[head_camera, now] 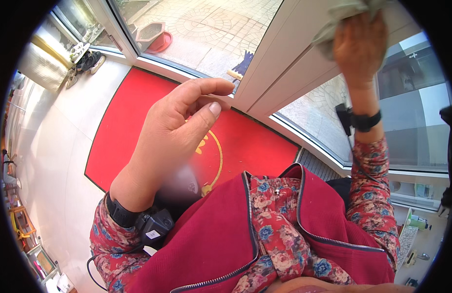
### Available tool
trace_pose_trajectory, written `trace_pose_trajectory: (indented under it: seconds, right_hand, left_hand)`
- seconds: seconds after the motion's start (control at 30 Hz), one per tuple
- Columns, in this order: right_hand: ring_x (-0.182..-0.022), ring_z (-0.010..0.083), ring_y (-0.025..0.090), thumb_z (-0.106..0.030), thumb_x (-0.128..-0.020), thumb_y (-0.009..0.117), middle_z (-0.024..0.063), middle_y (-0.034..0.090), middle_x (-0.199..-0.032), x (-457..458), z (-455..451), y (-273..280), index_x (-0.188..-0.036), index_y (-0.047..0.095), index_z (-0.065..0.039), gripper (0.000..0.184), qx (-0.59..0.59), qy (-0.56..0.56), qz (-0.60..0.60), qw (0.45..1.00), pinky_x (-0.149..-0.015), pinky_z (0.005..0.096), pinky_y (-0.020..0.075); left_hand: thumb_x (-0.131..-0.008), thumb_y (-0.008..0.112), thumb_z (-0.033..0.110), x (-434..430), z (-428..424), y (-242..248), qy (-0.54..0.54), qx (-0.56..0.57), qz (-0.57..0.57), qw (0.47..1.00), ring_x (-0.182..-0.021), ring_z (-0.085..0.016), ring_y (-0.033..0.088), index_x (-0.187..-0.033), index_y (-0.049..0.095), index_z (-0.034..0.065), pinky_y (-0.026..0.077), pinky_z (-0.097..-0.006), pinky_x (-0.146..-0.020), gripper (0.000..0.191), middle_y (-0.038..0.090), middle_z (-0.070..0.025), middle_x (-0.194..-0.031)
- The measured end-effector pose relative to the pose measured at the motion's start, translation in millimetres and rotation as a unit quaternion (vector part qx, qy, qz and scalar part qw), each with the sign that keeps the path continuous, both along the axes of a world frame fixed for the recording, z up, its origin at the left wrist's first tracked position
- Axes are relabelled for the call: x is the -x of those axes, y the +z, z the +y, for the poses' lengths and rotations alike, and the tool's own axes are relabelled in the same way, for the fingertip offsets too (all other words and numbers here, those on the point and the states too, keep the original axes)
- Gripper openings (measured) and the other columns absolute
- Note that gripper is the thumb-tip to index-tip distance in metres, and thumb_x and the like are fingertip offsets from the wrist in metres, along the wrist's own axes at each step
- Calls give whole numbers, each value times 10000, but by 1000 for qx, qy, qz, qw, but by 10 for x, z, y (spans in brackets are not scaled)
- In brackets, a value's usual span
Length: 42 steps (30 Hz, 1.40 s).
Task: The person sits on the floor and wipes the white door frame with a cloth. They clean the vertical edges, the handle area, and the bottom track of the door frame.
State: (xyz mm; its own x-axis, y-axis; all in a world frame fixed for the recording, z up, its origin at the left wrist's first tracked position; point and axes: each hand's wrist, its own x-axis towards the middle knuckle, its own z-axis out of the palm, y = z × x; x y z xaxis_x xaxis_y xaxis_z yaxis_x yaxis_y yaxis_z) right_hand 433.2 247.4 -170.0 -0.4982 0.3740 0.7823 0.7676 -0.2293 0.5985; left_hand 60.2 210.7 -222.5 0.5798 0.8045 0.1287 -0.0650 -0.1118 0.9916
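At the upper right my right hand [361,51] presses a pale grey-green cloth [325,40] to the white frame [284,47] of a glass door. The hand is slightly blurred, and part of the cloth lies hidden under it. My left hand [178,121] is raised in front of me with nothing in it. Its fingers are loosely bent, and the thumb stands apart from them. Below it a red floor mat [116,121] with a yellow design covers the floor by the threshold. A glass pane [409,121] fills the door beside my right forearm.
Shoes [88,62] stand by the wall at the left. Outside the glass are a planter [151,32], a red dish [163,43] and a brush with dark blue bristles [243,64]. Various items, including a wooden frame [22,223], line the far left edge.
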Motion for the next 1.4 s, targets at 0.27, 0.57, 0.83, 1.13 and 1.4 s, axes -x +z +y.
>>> trace_pose_trajectory:
  seconds: [0.27,0.57,0.83,1.13,1.4]
  right_hand:
    - [-1542,237,285,-205,-923,540,5,498,-1533,98,-92,-2412,-1491,503,-171,570,438,8,-43,898,-1281,448,84]
    - [-1571,265,191,-78,-965,474,99,404,-1608,-53,-214,-3858,-1358,597,-13,417,623,27,-100,775,-1308,392,110]
    - [-1543,260,267,-56,-920,532,114,521,-1504,-146,-442,-3515,-1192,678,5,315,596,-8,-228,770,-1298,378,175]
    - [-1544,204,274,-144,-907,563,36,531,-1505,-295,-438,-2021,-1372,605,-95,469,447,68,-112,885,-1305,446,63]
    - [-1524,222,323,-169,-880,618,-19,554,-1493,-172,-367,121,-1407,584,-184,529,280,39,-26,959,-1297,433,108]
  left_hand:
    - [-951,561,-17,15,-17,369,28,37,38,998,-1074,-153,677,-1268,644,2,517,-291,-928,329,679,-85,-1151]
    - [-972,528,-52,-61,118,848,36,117,29,992,-1087,-178,657,-1288,611,-44,497,-310,-971,327,654,-104,-1175]
    - [-969,533,-38,-99,67,995,25,130,52,990,-1085,-178,666,-1280,613,-29,501,-313,-973,322,661,-108,-1178]
    - [-1020,544,21,25,89,751,-30,12,57,998,-1134,-175,639,-1302,601,-13,513,-318,-983,290,645,-84,-1241]
    - [-1014,543,17,-113,203,325,-19,-28,40,999,-1102,-163,648,-1301,606,-30,514,-293,-979,297,668,-90,-1208]
